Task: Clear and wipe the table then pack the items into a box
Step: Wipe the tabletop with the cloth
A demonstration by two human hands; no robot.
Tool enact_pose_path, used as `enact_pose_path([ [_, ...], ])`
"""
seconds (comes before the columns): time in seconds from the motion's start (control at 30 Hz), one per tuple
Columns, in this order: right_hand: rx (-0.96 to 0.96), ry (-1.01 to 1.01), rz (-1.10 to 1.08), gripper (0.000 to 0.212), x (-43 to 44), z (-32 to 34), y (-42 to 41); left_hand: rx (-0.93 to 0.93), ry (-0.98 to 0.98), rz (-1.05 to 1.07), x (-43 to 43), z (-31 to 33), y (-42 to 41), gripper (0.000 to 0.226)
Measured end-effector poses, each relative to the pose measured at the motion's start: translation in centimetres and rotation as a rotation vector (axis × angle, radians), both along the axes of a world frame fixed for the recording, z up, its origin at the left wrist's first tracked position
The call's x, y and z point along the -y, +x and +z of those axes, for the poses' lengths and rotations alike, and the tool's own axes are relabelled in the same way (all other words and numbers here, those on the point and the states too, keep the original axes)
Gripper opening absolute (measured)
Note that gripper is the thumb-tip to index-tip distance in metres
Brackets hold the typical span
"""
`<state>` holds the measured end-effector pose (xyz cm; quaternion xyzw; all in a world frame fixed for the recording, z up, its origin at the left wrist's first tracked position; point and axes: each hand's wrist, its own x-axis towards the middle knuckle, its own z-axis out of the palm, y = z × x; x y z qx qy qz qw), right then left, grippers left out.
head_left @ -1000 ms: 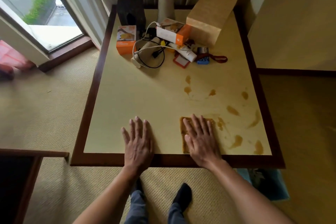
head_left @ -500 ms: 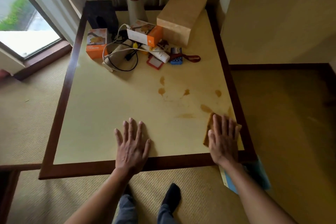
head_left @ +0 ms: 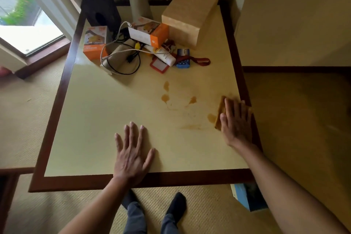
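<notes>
Brown cloth (head_left: 220, 114) lies pressed flat under my right hand (head_left: 236, 121), fingers straight and close together, at the right edge of the table (head_left: 95, 119), just beside its dark rim. My left hand (head_left: 131, 154) rests palm-down near the front edge, fingers spread wide, holding nothing. Amber stains (head_left: 164, 98) mark the cream top between the cloth and the far-side clutter, where a cardboard box (head_left: 190, 11) stands beside small orange cartons (head_left: 94, 42).
</notes>
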<state>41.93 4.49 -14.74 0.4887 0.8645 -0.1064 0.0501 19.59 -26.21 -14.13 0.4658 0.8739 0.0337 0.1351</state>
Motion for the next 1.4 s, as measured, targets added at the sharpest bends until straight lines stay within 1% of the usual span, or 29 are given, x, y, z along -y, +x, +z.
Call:
enact_pose_path([
  [0.13,0.014,0.017,0.017,0.060,-6.4,-0.1,-5.6,-0.009,-0.025,0.007,-0.1,-0.1,0.0,0.086],
  [0.23,-0.009,0.010,-0.032,0.063,-8.3,0.1,-9.0,-0.021,-0.035,0.005,-0.1,-0.2,-0.1,0.086],
  [0.27,-0.024,0.002,-0.040,0.064,-7.6,0.2,-9.5,-0.022,-0.031,0.002,-0.1,-0.2,-0.1,0.086],
  [0.33,-0.042,-0.034,0.025,0.064,-4.1,0.6,-10.1,-0.016,-0.031,0.001,0.0,-0.2,-0.1,0.087],
  [0.43,-0.047,-0.057,0.272,0.061,3.2,0.8,-7.7,-0.015,-0.031,-0.001,0.0,-0.2,0.0,0.087],
  [0.5,-0.050,-0.072,0.382,0.060,4.9,1.0,-4.7,-0.012,-0.030,-0.002,0.0,-0.1,0.0,0.087],
  [0.53,-0.057,-0.051,0.366,0.060,4.4,0.8,-3.2,-0.011,-0.029,-0.001,-0.1,-0.1,0.0,0.087],
  [0.57,-0.060,-0.022,0.295,0.060,3.3,0.6,-2.2,-0.013,-0.032,0.001,-0.1,-0.1,-0.1,0.087],
  [0.63,-0.048,0.018,0.082,0.060,1.1,0.3,-1.5,-0.020,-0.054,-0.001,-0.1,0.0,-0.1,0.087],
  [0.7,-0.045,0.033,-0.088,0.061,0.8,0.1,-3.1,-0.029,-0.070,-0.004,-0.1,0.0,-0.1,0.087],
  [0.73,-0.048,0.032,-0.122,0.062,1.5,0.1,-4.6,-0.028,-0.074,-0.001,-0.1,0.0,-0.1,0.087],
  [0.77,-0.055,0.024,-0.111,0.063,2.7,0.1,-6.3,-0.023,-0.075,0.000,-0.1,0.0,-0.1,0.087],
  [0.8,-0.061,0.015,-0.056,0.064,4.3,0.1,-7.8,-0.017,-0.076,-0.002,-0.1,0.0,-0.1,0.087],
  [0.83,-0.062,0.010,0.046,0.064,6.1,0.1,-9.0,-0.016,-0.074,-0.008,-0.1,0.0,-0.1,0.087],
  [0.9,-0.052,-0.004,0.327,0.064,8.9,0.0,-9.9,-0.009,-0.064,-0.008,-0.2,0.0,-0.1,0.087],
  [0.93,-0.056,-0.023,0.443,0.063,9.1,0.1,-9.8,-0.001,-0.062,-0.008,-0.2,0.0,-0.1,0.087],
  [0.97,-0.062,-0.034,0.498,0.063,8.8,0.2,-9.4,0.007,-0.065,-0.012,-0.2,0.0,-0.2,0.087],
  [1.0,-0.058,-0.023,0.477,0.062,8.1,0.1,-8.8,0.015,-0.067,-0.013,-0.2,-0.1,-0.2,0.087],
  [1.03,-0.057,0.011,0.381,0.062,7.5,-0.1,-8.5,0.021,-0.063,-0.010,0.0,-0.1,-0.5,0.086],
  [1.1,-0.050,0.052,0.065,0.063,6.7,-0.2,-8.3,0.062,-0.027,-0.003,0.0,0.2,-0.7,0.085],
  [1.13,-0.047,0.054,-0.057,0.065,7.0,0.0,-9.0,0.089,0.009,0.008,0.1,0.3,-0.9,0.083],
  [1.17,-0.051,0.050,-0.117,0.068,7.8,0.2,-10.2,0.109,0.046,0.028,0.4,0.5,-1.4,0.079],
  [1.2,-0.066,0.038,-0.108,0.070,9.1,0.4,-11.7,0.111,0.074,0.053,0.8,0.6,-2.0,0.077],
  [1.23,-0.087,0.014,-0.049,0.071,10.5,0.5,-13.2,0.097,0.087,0.083,1.3,0.5,-2.8,0.075],
  [1.33,-0.126,-0.026,0.147,0.073,13.1,0.2,-17.4,0.045,0.051,0.142,2.9,-0.1,-6.0,0.078],
  [1.4,-0.111,-0.020,0.159,0.075,12.1,-0.1,-20.1,0.045,0.033,0.130,3.6,-0.6,-7.5,0.080],
])
